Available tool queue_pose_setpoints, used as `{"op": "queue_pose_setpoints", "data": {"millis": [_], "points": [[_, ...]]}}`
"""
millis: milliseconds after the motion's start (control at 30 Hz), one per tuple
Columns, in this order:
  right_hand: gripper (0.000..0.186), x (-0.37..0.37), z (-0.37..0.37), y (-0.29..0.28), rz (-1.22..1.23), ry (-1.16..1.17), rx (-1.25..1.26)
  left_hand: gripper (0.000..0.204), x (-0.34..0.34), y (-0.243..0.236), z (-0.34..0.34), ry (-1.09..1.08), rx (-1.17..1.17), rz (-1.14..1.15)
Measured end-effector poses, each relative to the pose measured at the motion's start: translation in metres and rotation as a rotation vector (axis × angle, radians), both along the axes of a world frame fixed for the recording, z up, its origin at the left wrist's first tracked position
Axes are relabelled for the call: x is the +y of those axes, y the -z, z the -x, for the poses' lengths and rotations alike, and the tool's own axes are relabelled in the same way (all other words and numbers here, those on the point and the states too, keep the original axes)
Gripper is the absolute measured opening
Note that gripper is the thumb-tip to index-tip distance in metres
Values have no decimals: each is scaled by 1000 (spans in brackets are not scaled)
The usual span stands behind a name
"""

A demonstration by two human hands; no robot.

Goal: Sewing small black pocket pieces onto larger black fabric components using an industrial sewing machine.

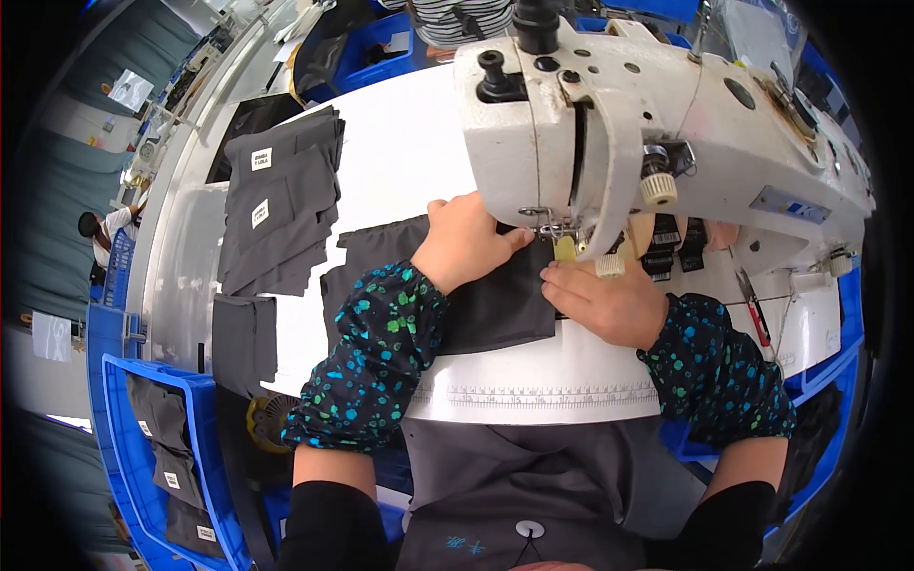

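Note:
A dark grey fabric piece (495,309) lies under the needle area of a white sewing machine (666,105). On its upper left part rests my left hand (465,243), open, with the thumb stretched toward the presser foot (554,230); the machine head hides some fingertips. My right hand (614,303) lies open at the piece's right edge, fingers stretched out toward the left and touching the cloth. A small yellow-green piece (566,249) shows beside the presser foot. Part of the right hand is behind a cream knob (609,266).
Stacked dark grey pieces with white labels (276,205) lie at the left, with folded grey cloth (245,338) below. A blue crate (112,419) holds more labelled pieces. Red-handled snips (757,319) and black labels (662,247) lie right. A ruler strip (533,395) lines the near edge.

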State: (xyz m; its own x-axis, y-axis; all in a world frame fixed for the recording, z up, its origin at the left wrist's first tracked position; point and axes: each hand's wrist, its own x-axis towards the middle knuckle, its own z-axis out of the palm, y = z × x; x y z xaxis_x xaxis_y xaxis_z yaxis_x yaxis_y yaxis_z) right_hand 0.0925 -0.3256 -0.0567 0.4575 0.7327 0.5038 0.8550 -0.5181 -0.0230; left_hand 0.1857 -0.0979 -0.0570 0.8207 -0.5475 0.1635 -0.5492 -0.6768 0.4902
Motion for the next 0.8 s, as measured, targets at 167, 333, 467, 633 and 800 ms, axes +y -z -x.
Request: {"op": "queue_pose_setpoints", "data": {"millis": [167,333,467,633,800], "points": [[23,2,0,3,3,-22,-32,28,3,-7,5,-20,18,1],[21,9,16,-3,-81,-152,-122,34,11,-32,38,-131,-185,-159],[19,11,23,1,-119,-145,-239,57,28,-56,84,260,-7,-97],[18,13,29,-3,-102,-106,-257,26,14,-22,108,246,-560,-123],[17,12,31,2,-120,-81,-202,18,23,-19,104,374,-709,-150]]}}
